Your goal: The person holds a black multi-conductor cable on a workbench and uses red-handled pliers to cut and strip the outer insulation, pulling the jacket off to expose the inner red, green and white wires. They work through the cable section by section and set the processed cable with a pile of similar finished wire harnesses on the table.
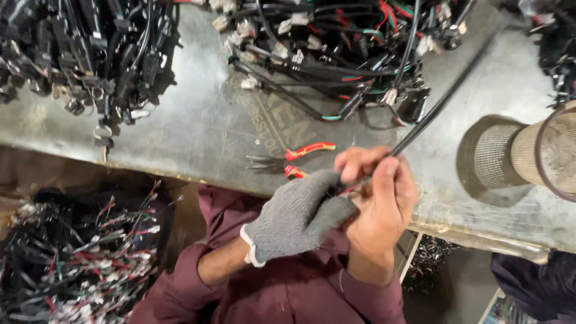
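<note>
My left hand, in a grey knit glove, grips the near end of a long black cable close to my chest. My bare right hand pinches the same cable just beyond the glove. The cable runs up and to the right over the grey metal table. Pliers with red and yellow handles lie on the table just left of my hands, partly hidden behind the glove.
A heap of black wire harnesses with white connectors lies at the table's back, another black pile at the back left. A mesh cylinder lies at the right. A bin of loose wires sits low on the left.
</note>
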Available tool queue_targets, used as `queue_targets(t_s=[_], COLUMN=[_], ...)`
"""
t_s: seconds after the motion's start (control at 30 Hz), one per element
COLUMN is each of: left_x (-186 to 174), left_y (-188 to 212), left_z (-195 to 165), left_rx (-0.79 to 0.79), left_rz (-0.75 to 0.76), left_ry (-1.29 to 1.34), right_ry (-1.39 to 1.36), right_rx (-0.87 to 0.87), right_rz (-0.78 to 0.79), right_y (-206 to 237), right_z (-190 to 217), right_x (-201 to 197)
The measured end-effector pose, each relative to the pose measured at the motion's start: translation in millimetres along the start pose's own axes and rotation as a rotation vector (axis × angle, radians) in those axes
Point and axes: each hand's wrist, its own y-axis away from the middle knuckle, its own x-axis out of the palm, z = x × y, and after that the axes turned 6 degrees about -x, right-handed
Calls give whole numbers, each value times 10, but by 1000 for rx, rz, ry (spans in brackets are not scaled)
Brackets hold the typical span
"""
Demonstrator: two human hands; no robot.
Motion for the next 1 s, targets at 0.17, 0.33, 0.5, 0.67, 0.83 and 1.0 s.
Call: queue_targets(t_s=[0.17, 0.33, 0.5, 0.67, 0.83, 1.0], left_x=[-32, -130, -365, -561, -394, -318], left_y=[181, 347, 195, 264, 314, 322], left_z=[133, 140, 180, 276, 376, 328], left_rx=[-37, -541, -220, -165, -189, -148], left_rz=[47, 335, 5, -285, 94, -2], left_ry=[-52, 566, 408, 757, 494, 458], right_ry=[-742, -778, -240, 941, 593, 756], right_rx=[329, 301, -26, -132, -145, -414], right_rz=[-83, 164, 310, 934, 733, 454], right_y=[15, 208, 390, 386, 207, -89], right_z=[-191, -91, 34, -29, 44, 433], right_x=[-210, -306, -317, -80, -103, 37])
